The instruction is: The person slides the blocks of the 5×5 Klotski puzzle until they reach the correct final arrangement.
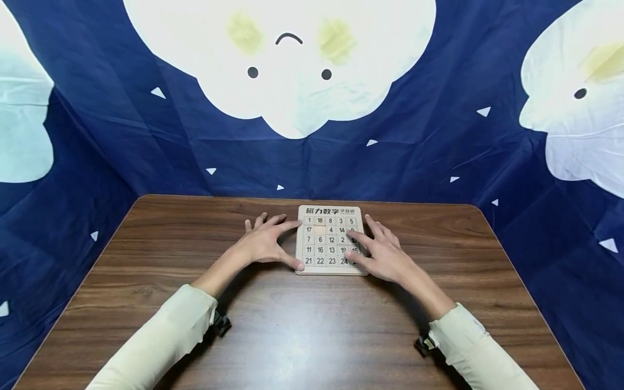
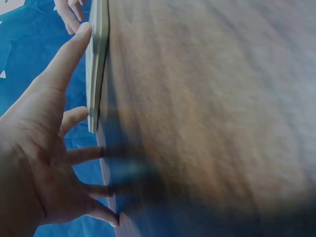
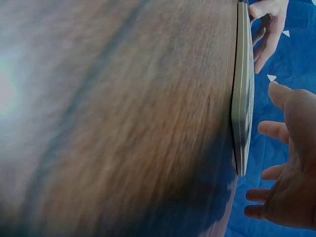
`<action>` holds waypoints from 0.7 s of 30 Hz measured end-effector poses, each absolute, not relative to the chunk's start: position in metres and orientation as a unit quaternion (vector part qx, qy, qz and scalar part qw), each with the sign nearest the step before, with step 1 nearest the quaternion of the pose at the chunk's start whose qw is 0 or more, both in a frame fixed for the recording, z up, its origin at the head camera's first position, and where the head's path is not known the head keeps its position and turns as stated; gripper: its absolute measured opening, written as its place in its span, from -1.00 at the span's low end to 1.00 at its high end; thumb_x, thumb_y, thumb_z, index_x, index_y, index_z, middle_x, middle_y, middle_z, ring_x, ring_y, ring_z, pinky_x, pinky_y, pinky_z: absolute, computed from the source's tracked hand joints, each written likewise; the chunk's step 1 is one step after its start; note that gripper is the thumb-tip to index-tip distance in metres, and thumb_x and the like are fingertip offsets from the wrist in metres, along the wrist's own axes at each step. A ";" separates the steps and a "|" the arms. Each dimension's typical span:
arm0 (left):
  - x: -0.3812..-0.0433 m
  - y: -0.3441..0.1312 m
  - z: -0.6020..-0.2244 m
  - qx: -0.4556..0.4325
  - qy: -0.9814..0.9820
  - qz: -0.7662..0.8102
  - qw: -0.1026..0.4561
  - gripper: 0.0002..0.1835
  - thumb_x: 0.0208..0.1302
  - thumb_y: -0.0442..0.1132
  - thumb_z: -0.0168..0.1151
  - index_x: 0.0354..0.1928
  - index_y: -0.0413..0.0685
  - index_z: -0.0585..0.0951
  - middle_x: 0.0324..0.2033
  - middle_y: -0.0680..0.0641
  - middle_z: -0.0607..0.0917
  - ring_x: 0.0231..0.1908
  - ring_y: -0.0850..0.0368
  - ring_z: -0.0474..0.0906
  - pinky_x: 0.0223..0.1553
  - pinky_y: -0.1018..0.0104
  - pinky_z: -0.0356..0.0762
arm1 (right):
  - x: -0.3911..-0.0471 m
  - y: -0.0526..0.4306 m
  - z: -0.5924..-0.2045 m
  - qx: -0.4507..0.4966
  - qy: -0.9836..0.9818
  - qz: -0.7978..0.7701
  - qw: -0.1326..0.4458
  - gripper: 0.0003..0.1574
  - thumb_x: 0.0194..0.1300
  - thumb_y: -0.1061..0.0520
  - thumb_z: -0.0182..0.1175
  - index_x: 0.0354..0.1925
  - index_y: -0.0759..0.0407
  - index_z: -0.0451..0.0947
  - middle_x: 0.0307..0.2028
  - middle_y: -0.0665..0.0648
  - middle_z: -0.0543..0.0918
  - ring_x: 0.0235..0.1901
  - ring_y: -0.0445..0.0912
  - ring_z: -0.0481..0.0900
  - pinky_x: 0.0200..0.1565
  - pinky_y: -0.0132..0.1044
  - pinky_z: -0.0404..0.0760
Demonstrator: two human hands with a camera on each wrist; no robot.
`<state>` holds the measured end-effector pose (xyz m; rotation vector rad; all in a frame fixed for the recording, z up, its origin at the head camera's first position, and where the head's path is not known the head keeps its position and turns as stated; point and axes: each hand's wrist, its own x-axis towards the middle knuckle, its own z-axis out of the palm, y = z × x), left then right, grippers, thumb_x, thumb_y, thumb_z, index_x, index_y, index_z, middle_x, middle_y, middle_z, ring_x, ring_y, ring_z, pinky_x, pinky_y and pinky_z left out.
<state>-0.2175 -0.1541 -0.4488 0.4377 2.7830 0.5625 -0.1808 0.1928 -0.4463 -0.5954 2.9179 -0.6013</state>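
Note:
A pale number sliding puzzle (image 1: pixel 331 271) lies flat on the table, with rows of numbered square tiles and dark characters along its top. One empty slot (image 1: pixel 319 230) shows below the 18 tile. Spread wide, my left hand (image 1: pixel 263 242) touches the puzzle's left side, thumb at the bottom left corner and index finger higher up. Its other fingertips rest on the wood in the left wrist view. My right hand (image 1: pixel 385 255) hovers over the right side, fingers extended and hiding some right-hand tiles. In the right wrist view, a gap separates its thumb from the puzzle's face (image 3: pixel 251 98).
The brown wood-grain table (image 1: pixel 292 336) has rounded far corners. Behind it and at both sides hangs a dark blue cloth (image 1: pixel 244 162) with white clouds and small triangles. Dark wrist devices (image 1: pixel 221 323) sit by both pale sleeve cuffs (image 1: pixel 200 309).

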 end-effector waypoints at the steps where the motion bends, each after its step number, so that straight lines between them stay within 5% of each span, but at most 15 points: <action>1: -0.217 -0.153 -0.448 0.150 0.960 0.190 0.137 0.43 -0.32 0.67 0.71 0.73 0.65 0.33 0.81 -0.19 0.18 0.77 -0.66 -0.16 0.60 -0.83 -0.32 | -0.182 0.191 -0.447 -0.195 0.959 -0.198 0.053 -0.16 0.65 -0.41 0.22 0.69 -0.17 0.45 0.83 0.42 -0.04 0.76 0.54 0.03 0.64 0.67 0.05; 21: -0.218 -0.145 -0.437 0.156 0.966 0.141 0.152 0.45 -0.31 0.62 0.75 0.74 0.51 0.34 0.77 -0.27 0.26 0.71 -0.73 0.00 0.53 -0.88 -0.03 | -0.195 0.164 -0.453 -0.212 0.955 -0.184 0.096 -0.17 0.68 -0.50 0.08 0.72 -0.33 0.38 0.83 0.42 -0.06 0.79 0.56 -0.16 0.69 0.65 -0.14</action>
